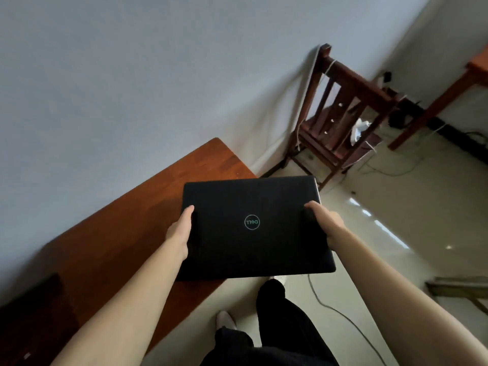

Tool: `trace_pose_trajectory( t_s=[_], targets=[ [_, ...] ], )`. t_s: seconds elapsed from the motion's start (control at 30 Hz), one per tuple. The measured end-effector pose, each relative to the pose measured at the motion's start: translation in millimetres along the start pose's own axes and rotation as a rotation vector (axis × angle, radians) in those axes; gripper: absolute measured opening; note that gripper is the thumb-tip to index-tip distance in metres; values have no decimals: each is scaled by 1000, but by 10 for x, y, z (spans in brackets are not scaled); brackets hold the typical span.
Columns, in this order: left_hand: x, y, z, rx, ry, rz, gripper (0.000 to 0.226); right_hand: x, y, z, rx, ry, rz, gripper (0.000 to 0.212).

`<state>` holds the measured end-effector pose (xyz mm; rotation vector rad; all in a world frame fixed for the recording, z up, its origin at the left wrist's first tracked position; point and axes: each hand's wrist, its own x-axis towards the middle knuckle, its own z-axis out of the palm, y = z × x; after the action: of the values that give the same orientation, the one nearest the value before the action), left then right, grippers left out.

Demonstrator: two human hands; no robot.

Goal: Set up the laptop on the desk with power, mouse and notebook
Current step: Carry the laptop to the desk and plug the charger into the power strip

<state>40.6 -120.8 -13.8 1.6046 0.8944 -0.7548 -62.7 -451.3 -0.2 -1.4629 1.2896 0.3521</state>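
A closed black laptop (253, 225) with a round logo on its lid is held flat in front of me, above the right end of a brown wooden desk (148, 207) and partly over the floor. My left hand (179, 233) grips its left edge, thumb on the lid. On the opposite edge, my right hand (327, 223) grips in the same way. A dark flat object (34, 313) lies on the desk at the lower left; it is blurred and I cannot identify it. No mouse or notebook is recognisable.
The desk stands against a pale wall (132, 75). A wooden chair (340, 112) is in the corner beyond, with cables and a black power strip (449, 133) on the tiled floor. Another wooden table (475, 72) is at far right. A grey cable (343, 318) crosses the floor near my legs.
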Motion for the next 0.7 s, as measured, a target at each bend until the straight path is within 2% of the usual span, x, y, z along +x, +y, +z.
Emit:
trace_pose_trajectory(
  t_s=[0.1, 0.2, 0.33, 0.4, 0.5, 0.6, 0.7],
  targets=[
    [-259, 201, 486, 64, -141, 96, 85, -110, 164, -587, 197, 27, 10, 55],
    [-536, 376, 1043, 183, -356, 190, 82, -155, 316, -1177, 402, 75, -24, 58],
    [-837, 552, 1929, 234, -752, 121, 75, -131, 507, -2085, 634, 46, -53, 51],
    [-1020, 610, 2468, 266, -851, 120, 63, -67, 638, -2662, 722, -12, -35, 54],
    [-1383, 641, 3269, 349, -780, 126, 54, 69, 874, -3546, 754, -80, 22, 64],
    [-1704, 630, 4041, 427, -743, 105, 78, 122, 1083, -4288, 758, -87, 51, 68],
    [-1988, 640, 4768, 533, -722, 114, 74, 165, 1203, -4918, 821, -11, 50, 73]
  ],
)
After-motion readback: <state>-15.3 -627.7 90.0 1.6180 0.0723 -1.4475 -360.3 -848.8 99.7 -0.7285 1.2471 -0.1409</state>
